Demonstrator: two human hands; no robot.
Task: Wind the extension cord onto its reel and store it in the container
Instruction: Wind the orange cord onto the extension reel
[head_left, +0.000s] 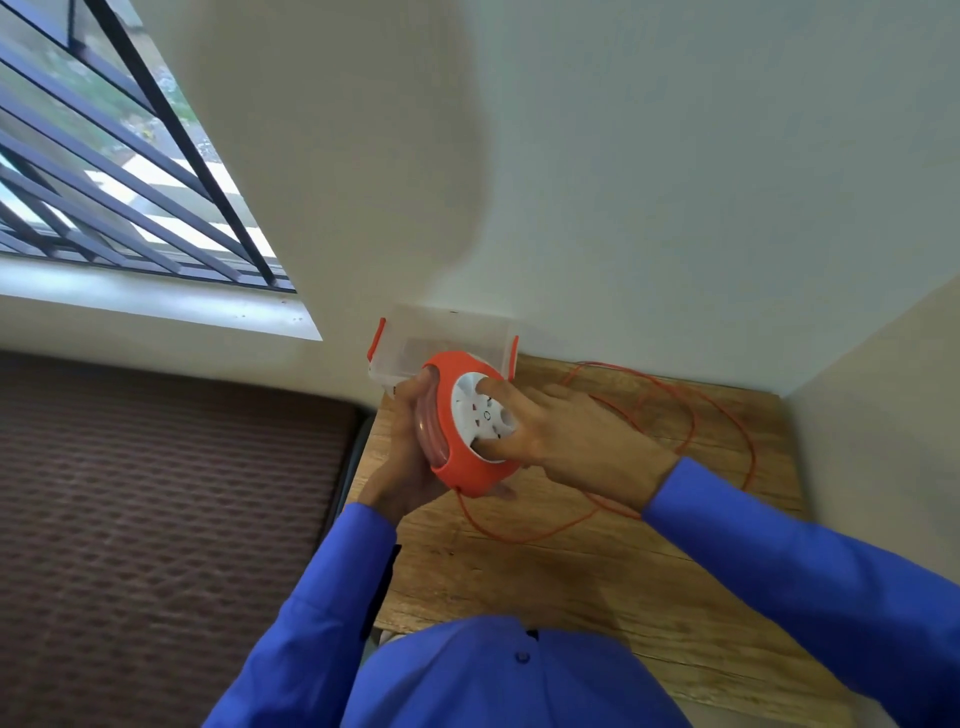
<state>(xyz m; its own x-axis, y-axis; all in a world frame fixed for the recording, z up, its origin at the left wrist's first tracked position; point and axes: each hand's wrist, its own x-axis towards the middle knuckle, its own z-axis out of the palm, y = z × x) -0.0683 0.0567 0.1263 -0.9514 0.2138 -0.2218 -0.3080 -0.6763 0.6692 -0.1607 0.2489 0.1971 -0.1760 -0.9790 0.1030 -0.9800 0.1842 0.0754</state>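
Blue shirt fabric (498, 675) fills the bottom of the view, and both sleeves reach forward from it over the wooden table (597, 582), which carries everything else. Beyond the held reel, against the wall, sits the clear container (441, 338) with its orange latches; it looks open at the top and nothing of the cord set can be seen in it, so the storing step has not begun. Just this side of the container, lifted off the table, is the orange reel (470, 426) with its white socket face turned toward the person. Left hand (410, 457) is wrapped around the reel's outer edge from the side away from the socket face, gripping it steady; a few turns of cord show through the reel's clear side beside those fingers. Right hand (556, 431) lies across the white face with fingertips pressed into its recesses — bearing on the hub rather than clasped around anything, placed as if to turn it. From under the grip the orange cord (727, 410) drops to the table and runs off in wide loose loops to the right of both hands and out toward the wall. Judging by that much slack — several loops — winding appears only partly done: most of the cord is left to take up, and the reel is yet to go into the container.
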